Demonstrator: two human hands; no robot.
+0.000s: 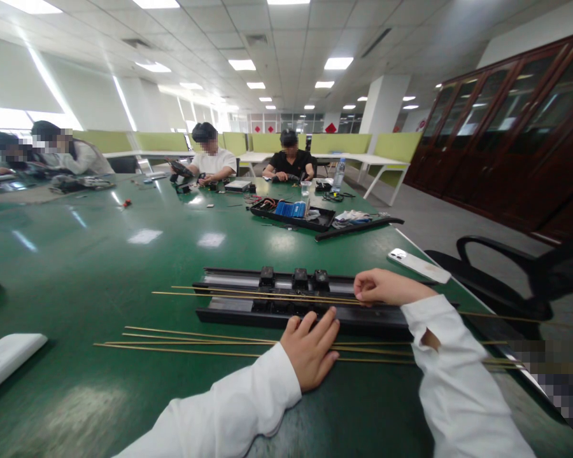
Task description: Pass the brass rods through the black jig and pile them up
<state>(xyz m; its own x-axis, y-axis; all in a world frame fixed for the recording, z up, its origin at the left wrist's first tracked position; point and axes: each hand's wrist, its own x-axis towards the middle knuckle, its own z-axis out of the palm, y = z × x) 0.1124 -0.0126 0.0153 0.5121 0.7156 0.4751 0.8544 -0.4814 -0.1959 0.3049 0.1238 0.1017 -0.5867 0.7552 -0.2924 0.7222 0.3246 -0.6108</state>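
A long black channel-shaped frame [233, 315] lies across the green table, with several small black blocks [300, 278] set along it. Thin brass-coloured rods [210, 294] rest over the frame, and more rods [172, 340] lie on the table in front of it. My left hand [312, 350] is spread palm down at the frame's near edge, over the loose rods, its fingers apart. At the frame's right part, my right hand [379, 286] has its fingers curled together at the rods on top; its fingertips partly hide what they pinch.
Beyond the frame are a black tray [322, 222] with blue parts and a dark curved strip [358, 229]. A white phone [419, 265] lies at the right edge, a white object [9, 359] at the left. Several people sit across the table; a black chair [501, 280] stands right.
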